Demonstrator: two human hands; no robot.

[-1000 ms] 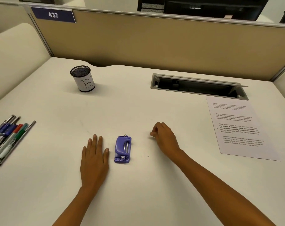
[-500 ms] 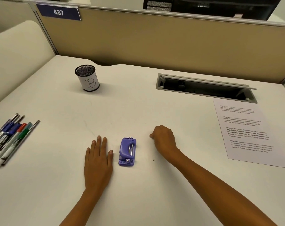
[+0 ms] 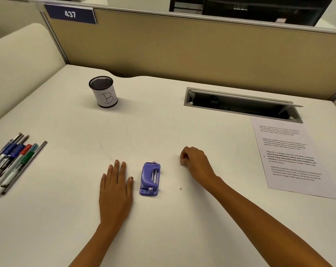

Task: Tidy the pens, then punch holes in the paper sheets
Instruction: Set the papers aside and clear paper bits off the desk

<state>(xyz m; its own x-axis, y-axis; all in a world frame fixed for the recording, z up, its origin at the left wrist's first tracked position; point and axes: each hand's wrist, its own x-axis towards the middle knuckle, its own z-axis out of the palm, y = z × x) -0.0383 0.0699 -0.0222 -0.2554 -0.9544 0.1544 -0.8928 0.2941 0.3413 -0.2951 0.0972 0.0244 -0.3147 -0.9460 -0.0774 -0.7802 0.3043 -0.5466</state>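
The left hand [image 3: 116,191] lies flat and open on the worktop [image 3: 163,128], just beside the purple hole punch [image 3: 150,178]. The right hand [image 3: 197,160] rests curled closed, holding nothing visible. Pens [image 3: 11,162] lie far left, the printed sheet [image 3: 292,155] far right.

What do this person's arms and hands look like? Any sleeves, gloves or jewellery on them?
Both forearms are bare as far as the view reaches: no sleeves, gloves, watch or bracelets show. The left hand has no rings on the fingers that show, and its thumbnail looks dark, perhaps painted. The right hand shows no rings either, though its fingers are mostly hidden, so I cannot be sure.
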